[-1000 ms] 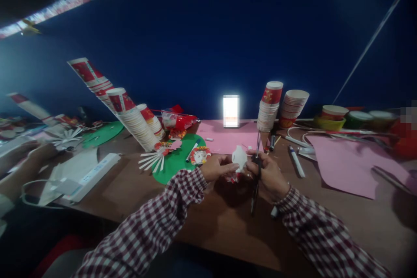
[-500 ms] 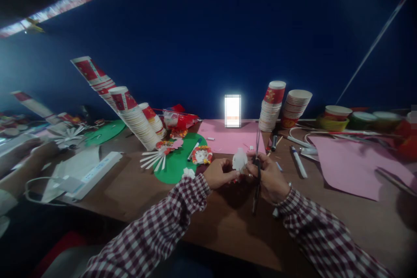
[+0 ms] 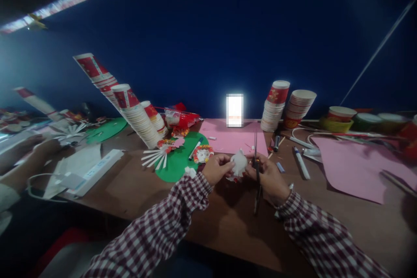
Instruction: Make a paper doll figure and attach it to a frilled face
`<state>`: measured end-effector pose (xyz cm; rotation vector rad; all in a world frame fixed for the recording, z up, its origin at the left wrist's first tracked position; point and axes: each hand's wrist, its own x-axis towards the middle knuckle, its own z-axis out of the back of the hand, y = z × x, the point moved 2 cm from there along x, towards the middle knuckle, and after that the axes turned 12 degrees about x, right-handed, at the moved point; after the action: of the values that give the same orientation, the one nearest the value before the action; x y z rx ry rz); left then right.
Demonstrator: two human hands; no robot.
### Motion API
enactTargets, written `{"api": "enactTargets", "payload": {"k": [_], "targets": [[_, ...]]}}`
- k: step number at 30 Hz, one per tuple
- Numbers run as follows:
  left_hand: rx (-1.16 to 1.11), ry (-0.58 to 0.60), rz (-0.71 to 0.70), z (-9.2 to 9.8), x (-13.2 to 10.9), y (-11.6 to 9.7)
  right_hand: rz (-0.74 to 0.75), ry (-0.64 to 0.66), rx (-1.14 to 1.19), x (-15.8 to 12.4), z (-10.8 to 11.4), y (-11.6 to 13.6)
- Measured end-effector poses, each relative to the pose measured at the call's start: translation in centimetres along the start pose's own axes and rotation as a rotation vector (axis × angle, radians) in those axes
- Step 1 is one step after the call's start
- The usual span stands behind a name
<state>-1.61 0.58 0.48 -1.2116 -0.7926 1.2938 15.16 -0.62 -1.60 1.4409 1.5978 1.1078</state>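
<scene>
A whitish paper cutout (image 3: 239,163), roughly round with a small point on top, is held up over the table's near part. My left hand (image 3: 217,169) pinches its left edge between thumb and fingers. On the opposite side, my right hand (image 3: 269,178) is closed around a pair of scissors (image 3: 256,169), blades pointing away, while its fingertips touch the cutout's right edge. Some red and white shows just under the cutout. Left of my hands, a paper flower shape with an orange-red rim (image 3: 203,154) lies on a green paper piece (image 3: 169,170).
Tall paper cup stacks (image 3: 138,117) lean at the left; two more stacks (image 3: 276,106) stand right of a bright blurred-out screen (image 3: 234,110). Pink sheets (image 3: 352,169), a marker (image 3: 301,163) and a white power strip (image 3: 96,173) lie about. Another person's hands (image 3: 42,147) are at far left.
The cutout has turned between my fingers, and its outline now looks rounder. Red and white bits show more below it. The scissors stay in my right hand.
</scene>
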Motion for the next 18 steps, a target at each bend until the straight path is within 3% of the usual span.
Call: {"api": "enactTargets", "payload": {"k": [4,7,13,18], "targets": [[-0.027,-0.016,0.022,0.2,-0.1,0.1,-0.014,0.008,-0.002,-0.1,-0.2,0.2],[-0.056,-0.054,0.023,1.7,-0.3,-0.3,-0.025,0.000,0.003,-0.3,-0.4,0.6],[-0.092,-0.279,0.038,8.8,-1.6,-1.1,-0.087,-0.019,-0.032,-0.9,-0.9,1.4],[-0.028,-0.354,0.153,13.3,-3.5,1.0,-0.060,0.025,-0.151,-1.3,-1.4,1.4]]}}
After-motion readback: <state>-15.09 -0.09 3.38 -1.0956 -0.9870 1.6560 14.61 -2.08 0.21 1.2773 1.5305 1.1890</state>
